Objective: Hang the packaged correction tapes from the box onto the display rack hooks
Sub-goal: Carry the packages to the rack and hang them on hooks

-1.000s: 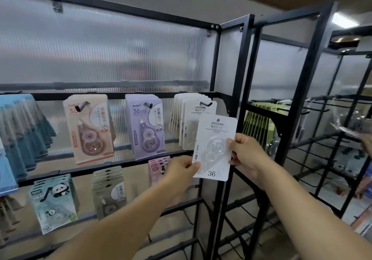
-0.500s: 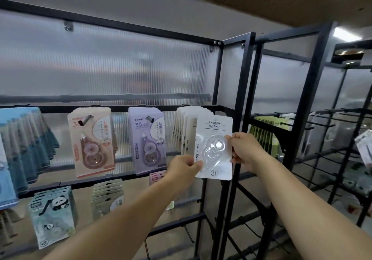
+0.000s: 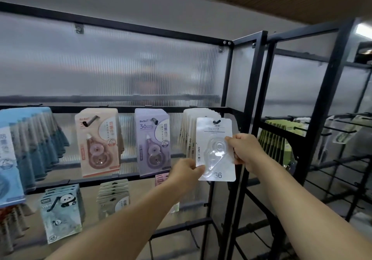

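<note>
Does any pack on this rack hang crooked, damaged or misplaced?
Nothing looks damaged or misplaced. The peach pack hangs slightly tilted beside the straighter purple pack, perhaps only lens distortion. The white pack, held by the left hand and right hand, has the hook tip through its hole, in front of matching white packs.

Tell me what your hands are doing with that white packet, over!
Left hand pinching white packet low, right hand gripping its side. Hole at the hook tip, in front of the hanging stack. Nothing blocking.
</note>
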{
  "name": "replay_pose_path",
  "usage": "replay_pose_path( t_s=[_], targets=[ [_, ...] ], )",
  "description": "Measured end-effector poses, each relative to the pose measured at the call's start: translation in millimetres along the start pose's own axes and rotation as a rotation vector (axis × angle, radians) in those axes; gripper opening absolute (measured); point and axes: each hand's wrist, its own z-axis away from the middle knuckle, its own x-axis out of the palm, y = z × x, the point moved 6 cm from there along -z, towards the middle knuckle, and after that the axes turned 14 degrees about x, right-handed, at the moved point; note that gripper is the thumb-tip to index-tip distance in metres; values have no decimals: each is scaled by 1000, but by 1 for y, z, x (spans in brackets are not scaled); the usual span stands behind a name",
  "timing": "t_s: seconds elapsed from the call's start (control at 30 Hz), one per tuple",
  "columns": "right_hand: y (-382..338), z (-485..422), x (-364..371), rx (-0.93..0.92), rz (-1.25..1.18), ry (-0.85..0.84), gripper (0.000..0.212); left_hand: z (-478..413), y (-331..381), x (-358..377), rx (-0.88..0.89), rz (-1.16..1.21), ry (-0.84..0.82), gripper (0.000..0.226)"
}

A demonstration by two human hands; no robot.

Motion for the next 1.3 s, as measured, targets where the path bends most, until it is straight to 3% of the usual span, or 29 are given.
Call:
replay_pose_path(
  t_s=[0.23,0.43,0.53,0.6,0.73,0.87,1.07,1.3],
  targets=[
    [0,-29,4,-29,25,80,26,0,-11,-19,-74,-61,146,22],
    [14,-9,1,-257,57,343,27,12,-22,-20,-133,-131,129,21],
    [19,11,28,-430,158,197,29,19,-28,-19,-166,-159,132,20],
    [22,16,55,-511,361,66,29,25,-29,-22,-190,-187,141,17],
    [36,21,117,-509,862,-233,26,44,-37,-40,-265,-247,228,19],
    [51,49,172,-567,1204,-528,23,84,-52,-70,-368,-302,308,17],
    [43,135,254,-816,1225,-773,28,177,-61,-141,-513,-524,409,19],
    [19,315,353,-1180,1176,-868,25,336,-49,-238,-580,-584,639,16]
  ],
)
